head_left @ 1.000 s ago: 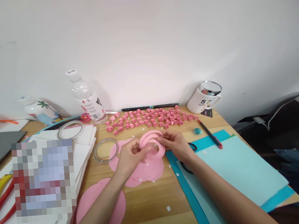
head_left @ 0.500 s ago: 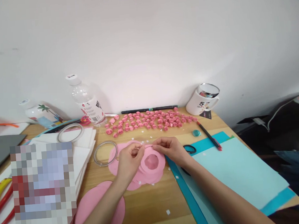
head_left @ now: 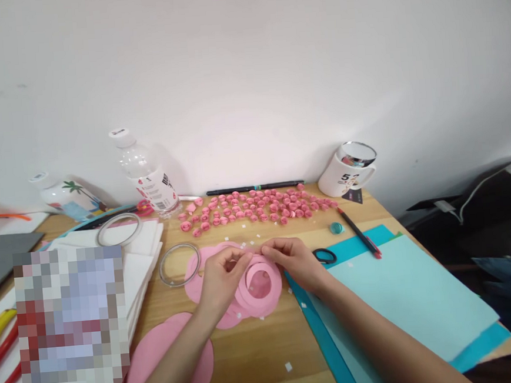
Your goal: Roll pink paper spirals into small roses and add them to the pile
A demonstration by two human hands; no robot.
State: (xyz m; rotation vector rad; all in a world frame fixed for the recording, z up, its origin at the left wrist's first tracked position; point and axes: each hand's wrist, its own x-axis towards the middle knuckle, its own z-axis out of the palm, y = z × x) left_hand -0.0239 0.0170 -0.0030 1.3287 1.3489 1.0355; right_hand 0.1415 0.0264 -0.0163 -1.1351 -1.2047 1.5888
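Both hands meet over a pink paper spiral (head_left: 259, 284) held just above the wooden table (head_left: 259, 356). My left hand (head_left: 220, 280) pinches its upper left end with curled fingers. My right hand (head_left: 294, 262) pinches the strip's top edge from the right. The spiral's loops hang down in front of a stack of pink paper circles (head_left: 200, 275). Behind the hands lie several small rolled pink paper roses (head_left: 252, 206) in rows.
A clear tape ring (head_left: 180, 264) lies left of the hands, another ring (head_left: 119, 229) on white sheets. Two bottles (head_left: 141, 171) stand at the back left, a white mug (head_left: 346, 172) back right. Scissors (head_left: 325, 255), a red pen (head_left: 358, 232) and teal sheets (head_left: 401, 298) lie right. A large pink circle (head_left: 166, 358) is near.
The spiral was lifted with open loops a second ago. It has since come down and flattened against the pink circles, and both hands moved lower and closer together.
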